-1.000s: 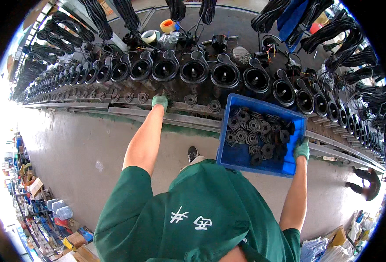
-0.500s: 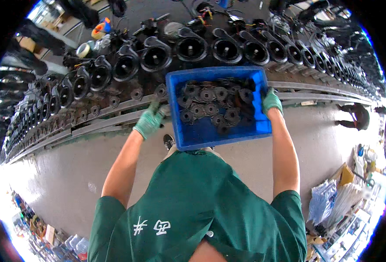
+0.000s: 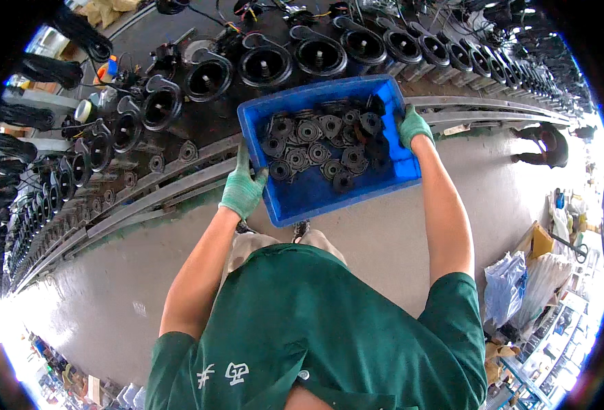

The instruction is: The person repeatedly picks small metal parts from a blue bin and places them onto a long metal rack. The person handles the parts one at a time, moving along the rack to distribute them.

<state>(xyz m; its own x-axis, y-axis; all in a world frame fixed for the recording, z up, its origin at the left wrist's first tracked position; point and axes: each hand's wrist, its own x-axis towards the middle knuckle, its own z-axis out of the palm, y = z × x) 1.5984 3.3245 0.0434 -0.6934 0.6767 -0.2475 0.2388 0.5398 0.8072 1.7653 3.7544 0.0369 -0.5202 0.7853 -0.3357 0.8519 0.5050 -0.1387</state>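
A blue plastic crate (image 3: pixel 329 205) is in front of me, slightly turned, its far side reaching over the rail of the work line. Many dark, round, flange-like parts (image 3: pixel 308 131) lie in it in a loose pile, mostly toward the far side. My right hand (image 3: pixel 415 128), in a green glove, grips the crate's right wall. At the left wall is my left hand (image 3: pixel 242 190), also gloved, with its fingers along the outside and its thumb at the rim. The left fingertips are partly hard to make out.
A long row of black round housings (image 3: pixel 266 66) with upright shafts runs across the far side. Metal rails (image 3: pixel 172 178) edge the line, with more flange parts (image 3: pixel 188 151) near them. Another person (image 3: pixel 549 145) stands far right. Plastic-wrapped goods (image 3: pixel 505 287) lie lower right.
My left hand has come in from beside the crate to its left wall. The crate has tilted and sits further left in view. The line has shifted in view, too.
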